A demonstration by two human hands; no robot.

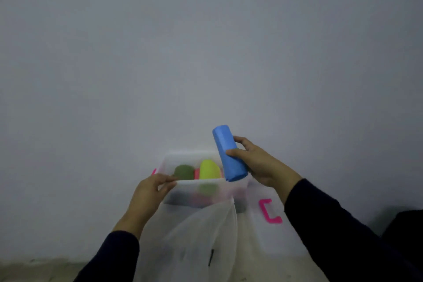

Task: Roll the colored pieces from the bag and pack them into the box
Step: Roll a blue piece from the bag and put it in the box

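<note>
A person's right hand [254, 162] grips a rolled blue piece [229, 153], thumb and fingers curled round its middle, above the right end of a translucent box [201, 184]. The roll's long axis stands near upright, its top tilted slightly left and away. The left hand [150, 192] pinches the box's near rim, where dark green [183, 171] and yellow-green [209, 169] rolls stand inside.
</note>
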